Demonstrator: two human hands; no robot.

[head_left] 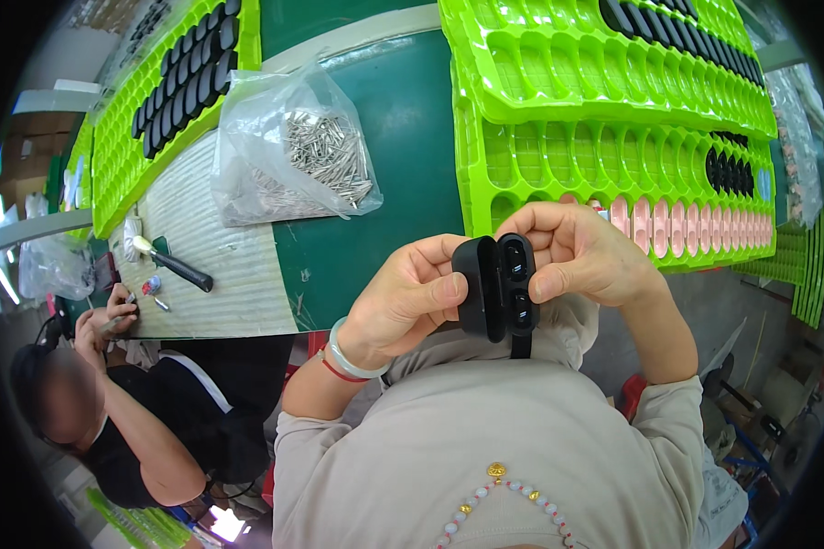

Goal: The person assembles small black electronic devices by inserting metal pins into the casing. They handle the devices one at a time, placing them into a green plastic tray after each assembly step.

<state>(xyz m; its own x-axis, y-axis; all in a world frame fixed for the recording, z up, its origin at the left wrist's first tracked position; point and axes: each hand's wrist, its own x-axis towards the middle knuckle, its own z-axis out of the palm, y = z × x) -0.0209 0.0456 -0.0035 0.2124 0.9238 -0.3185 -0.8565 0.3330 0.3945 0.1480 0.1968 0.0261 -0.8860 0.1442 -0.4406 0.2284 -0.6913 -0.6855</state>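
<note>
A small black plastic case [496, 285], hinged and standing open, is held in front of my chest. My left hand [403, 297] grips its lid side with the thumb on the outer shell. My right hand [581, 254] pinches the other half, thumb against the part with two oval recesses. A thin black strap hangs below the case. Both hands hover just off the edge of the green table [403, 137].
Bright green moulded trays [613, 137] hold black and pink parts at the right and back. A clear bag of small metal pins [298, 156] lies on the table. More green trays [156, 101] stand at left. A seated person [128, 403] works at the lower left.
</note>
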